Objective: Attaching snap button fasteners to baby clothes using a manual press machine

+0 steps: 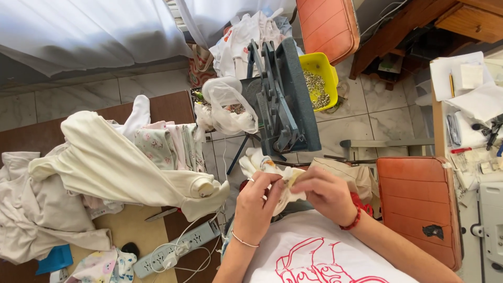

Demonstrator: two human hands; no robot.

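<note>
I see both hands, left hand (255, 202) and right hand (326, 195), fingers pinching the small white garment (272, 181); I'd keep it taut below the press (283, 99) at 12 o'clock.

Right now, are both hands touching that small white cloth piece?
Touching. The head view shows the left hand and the right hand both pinching the small white garment between their fingertips.

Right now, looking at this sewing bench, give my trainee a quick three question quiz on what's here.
1. True or false: both hands, left hand and right hand, hold the small white garment.
2. What colour is the tub of metal snaps behind the press machine?
3. Which lies on the table to the person's left: A) a pile of baby clothes, B) a stack of plates?

Key: 1 true; 2 yellow; 3 A.
</note>
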